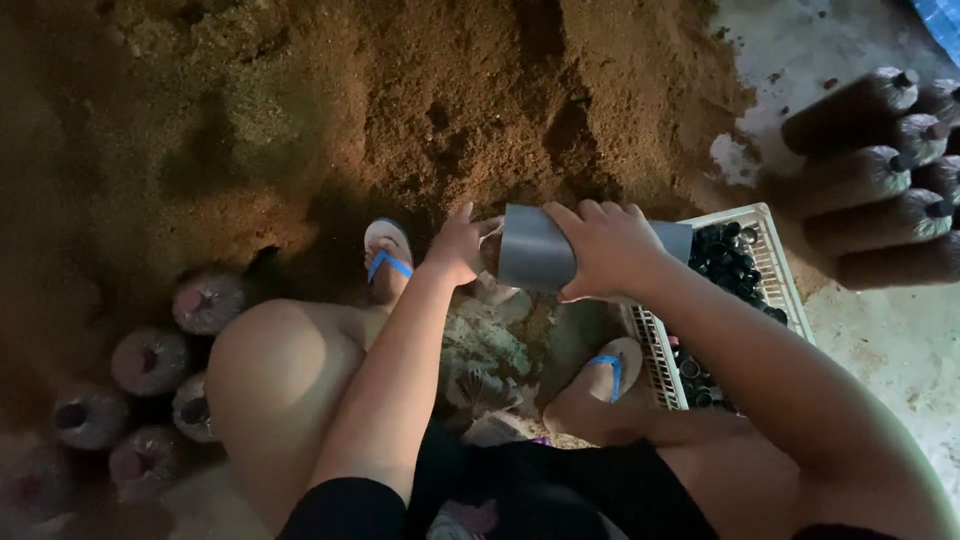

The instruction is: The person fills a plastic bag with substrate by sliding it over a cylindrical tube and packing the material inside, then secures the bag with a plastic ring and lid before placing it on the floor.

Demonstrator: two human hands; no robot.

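My right hand (pixel 605 245) grips a grey tube-shaped scoop (pixel 535 250), held level above the ground between my feet. My left hand (pixel 458 245) is at the tube's open left end, fingers around a small clear bag mouth (pixel 490 255) pressed to it. A big heap of brown sawdust (pixel 400 100) rises just beyond both hands. I am squatting, with blue-strapped sandals on my left foot (pixel 388 255) and right foot (pixel 610 375).
A white slatted crate (pixel 775 275) of small black caps sits by my right foot. Filled brown bags with necks lie stacked at the right (pixel 880 170). More filled bags stand upright at the left (pixel 150 360). Pale concrete floor (pixel 900 360) lies right.
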